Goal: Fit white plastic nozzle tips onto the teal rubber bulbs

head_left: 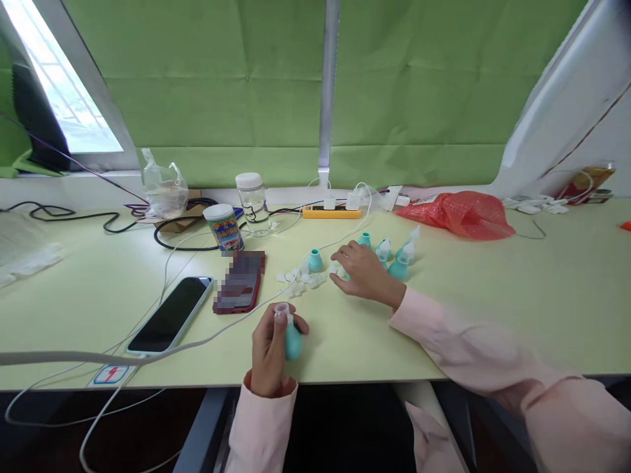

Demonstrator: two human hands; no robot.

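Teal squeeze bulb point(292, 343) gripped in left hand point(270, 345) fingers, near tabletop point(493, 302) front edge. Right hand point(363, 270) fingers parted at loose white pieces point(313, 280); if brushed, pieces could be scattered, standing teal bulb point(315, 261) toppled.

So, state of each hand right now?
Left hand: closed, holding a teal bulb.
Right hand: open, thumb and fingertips apart, near small white pieces.

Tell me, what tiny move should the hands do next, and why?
Maybe the right hand should pinch one of the small white pieces. It looks partly open right beside them, while the left hand is already holding a green bulb and a clear piece.
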